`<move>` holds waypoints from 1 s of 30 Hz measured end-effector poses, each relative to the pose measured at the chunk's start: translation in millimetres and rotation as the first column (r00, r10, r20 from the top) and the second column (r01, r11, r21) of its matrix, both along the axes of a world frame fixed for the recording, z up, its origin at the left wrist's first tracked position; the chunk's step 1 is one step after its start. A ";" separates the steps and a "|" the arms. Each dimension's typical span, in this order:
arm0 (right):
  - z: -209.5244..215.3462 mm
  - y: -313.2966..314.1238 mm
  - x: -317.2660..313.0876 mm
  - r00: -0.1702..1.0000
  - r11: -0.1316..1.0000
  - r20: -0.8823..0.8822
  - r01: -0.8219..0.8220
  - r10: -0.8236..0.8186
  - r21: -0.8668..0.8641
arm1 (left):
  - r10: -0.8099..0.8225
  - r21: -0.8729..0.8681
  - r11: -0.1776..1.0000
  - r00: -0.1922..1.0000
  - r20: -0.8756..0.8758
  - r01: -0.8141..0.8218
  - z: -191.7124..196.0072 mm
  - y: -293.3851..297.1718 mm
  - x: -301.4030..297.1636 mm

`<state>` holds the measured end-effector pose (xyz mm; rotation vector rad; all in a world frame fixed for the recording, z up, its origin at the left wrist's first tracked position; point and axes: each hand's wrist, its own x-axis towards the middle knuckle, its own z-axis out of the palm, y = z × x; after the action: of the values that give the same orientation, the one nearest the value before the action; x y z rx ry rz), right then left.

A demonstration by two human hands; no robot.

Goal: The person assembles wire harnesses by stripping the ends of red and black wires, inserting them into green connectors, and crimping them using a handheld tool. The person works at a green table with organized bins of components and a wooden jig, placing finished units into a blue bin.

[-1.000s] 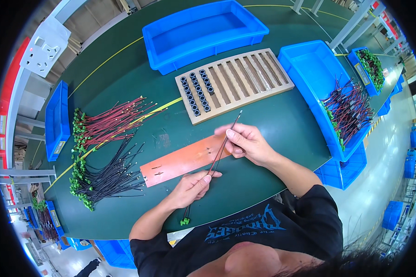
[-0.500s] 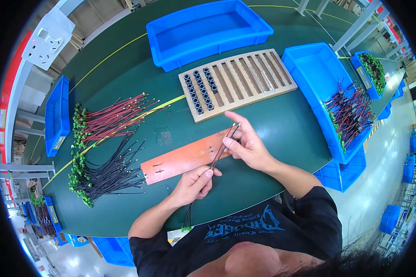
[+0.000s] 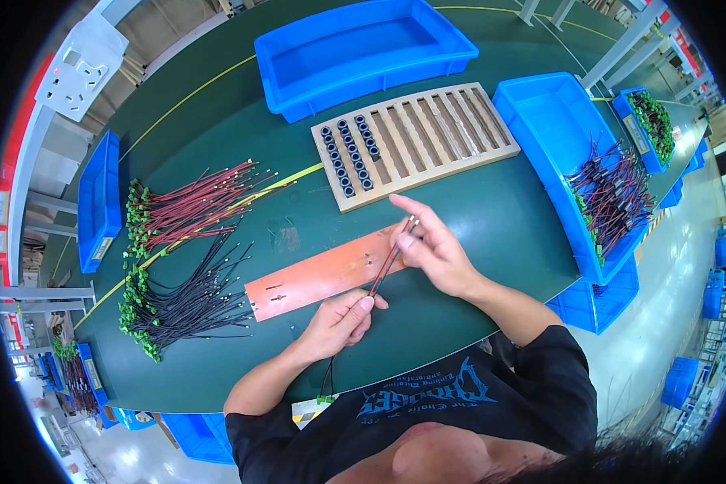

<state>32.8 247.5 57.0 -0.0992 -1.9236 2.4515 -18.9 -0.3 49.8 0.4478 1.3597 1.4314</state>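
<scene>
My left hand [image 3: 343, 319] and my right hand [image 3: 431, 246] hold one pair of thin wires [image 3: 385, 264], red and black, stretched between them above an orange-brown plate [image 3: 315, 274] on the green table [image 3: 492, 210]. The right fingers pinch the wires near their bare metal tips. The left fingers grip them lower down, and the green connector end [image 3: 324, 398] hangs below my left wrist. Just beyond my right hand lies a wooden slotted tray [image 3: 452, 133] with several black rings [image 3: 347, 157] in its left slots.
Bundles of red wires [image 3: 194, 202] and black wires [image 3: 177, 302] with green connectors lie at the left. An empty blue bin [image 3: 363, 48] stands at the back. A blue bin [image 3: 557, 145] at the right holds joined wires [image 3: 613, 194]. More blue bins sit at the table's edges.
My right hand has slid along the wires toward their tips and drawn closer over the orange plate. The left hand keeps its grip at about the same spot.
</scene>
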 end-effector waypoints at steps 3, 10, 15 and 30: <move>-17.9 12.8 -13.6 0.981 0.898 -0.172 0.000 -0.085 -0.441 | 0.018 0.004 1.000 1.000 -0.021 -0.018 -1.7 0.8 1.0; -6.2 13.2 -13.5 0.981 0.867 0.002 0.171 -0.192 -0.467 | 0.041 0.005 0.999 0.986 -0.161 -0.041 -3.5 3.8 4.8; -10.9 13.4 -14.6 0.971 0.859 -0.023 0.201 -0.240 -0.471 | 0.109 -0.006 0.993 0.955 -0.276 -0.115 -2.4 4.1 6.7; -9.8 12.0 -14.8 0.956 0.830 -0.008 0.249 -0.292 -0.500 | 0.121 -0.012 0.990 0.908 -0.401 -0.137 -1.9 5.4 7.5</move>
<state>18.0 259.5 47.2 -0.2532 -1.1087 2.6241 -11.4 5.1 47.8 0.6616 1.7707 1.4678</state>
